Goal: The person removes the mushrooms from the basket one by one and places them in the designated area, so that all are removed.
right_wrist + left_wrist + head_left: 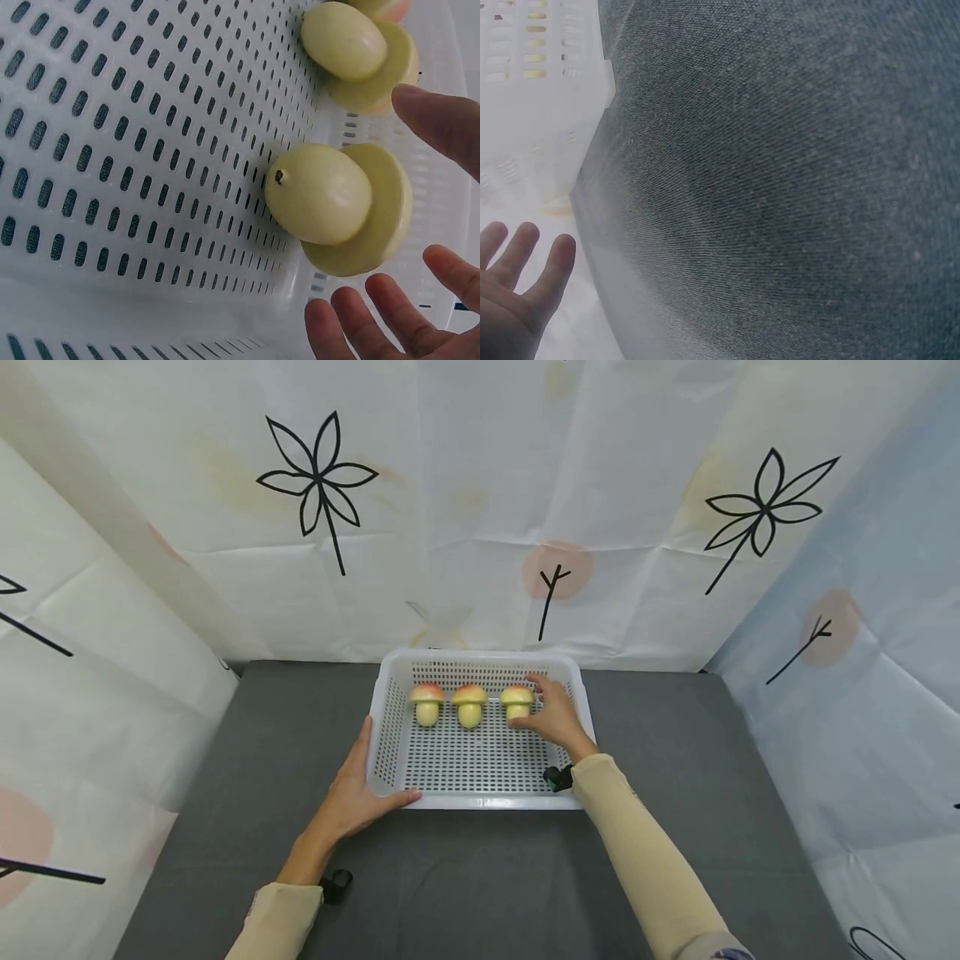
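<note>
The right hand (553,714) lies inside the white basket (480,799), at its far right, with the fingers spread and loosely straight. It is open around the right mushroom (517,701) rather than gripping it: in the right wrist view the thumb sits above the cap and the fingertips (352,322) below it, with gaps showing between them and the mushroom (337,202). From the head view the thumb seems to reach the stem, but whether it truly touches cannot be told.

The left hand (358,793) rests on the basket's near left corner, thumb along the near rim and fingers up the left wall. Its fingers are fairly straight, pressed flat against the plastic. The left wrist view shows only the fingertips (525,255), straight and apart, beside the basket (540,90).

Three toy mushrooms lie in a row across the far part of the basket, caps toward the far wall: the left mushroom (427,702), the middle mushroom (469,704) and the right one. Each has a reddish-yellow cap and a pale yellow stem.

The basket sits at the far middle of a dark grey cloth (675,752) covering the table. Both arms wear cream sleeves (637,843). White sheets (450,510) printed with black leaf shapes and pink dots hang behind and on both sides.
</note>
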A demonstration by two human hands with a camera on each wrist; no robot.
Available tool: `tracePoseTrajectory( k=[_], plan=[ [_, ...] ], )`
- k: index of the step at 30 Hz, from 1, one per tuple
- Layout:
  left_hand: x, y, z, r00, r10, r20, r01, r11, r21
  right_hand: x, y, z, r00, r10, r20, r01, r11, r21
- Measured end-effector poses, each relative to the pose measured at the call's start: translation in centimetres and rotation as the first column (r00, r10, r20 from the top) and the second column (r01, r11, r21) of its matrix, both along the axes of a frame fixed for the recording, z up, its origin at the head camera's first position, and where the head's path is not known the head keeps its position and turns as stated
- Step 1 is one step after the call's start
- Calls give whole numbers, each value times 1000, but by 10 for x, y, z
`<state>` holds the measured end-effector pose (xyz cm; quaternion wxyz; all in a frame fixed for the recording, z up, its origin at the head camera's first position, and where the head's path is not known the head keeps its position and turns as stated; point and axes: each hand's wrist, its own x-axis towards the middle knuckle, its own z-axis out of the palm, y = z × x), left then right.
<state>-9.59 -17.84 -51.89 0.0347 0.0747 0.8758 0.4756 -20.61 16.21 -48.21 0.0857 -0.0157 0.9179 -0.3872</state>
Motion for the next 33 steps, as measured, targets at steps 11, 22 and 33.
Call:
tracePoseTrajectory(
  k=[11,22,33],
  plan=[
    [1,1,0,1000,5,-12,-5,999,33,-6,-2,-7,999,-9,34,8,999,53],
    [0,1,-2,1000,0,-31,2,999,42,-8,-2,-10,998,7,62,-14,995,103],
    [-1,1,-5,999,5,-37,-3,999,54,-10,-3,-15,997,28,65,-37,989,145]
  ],
)
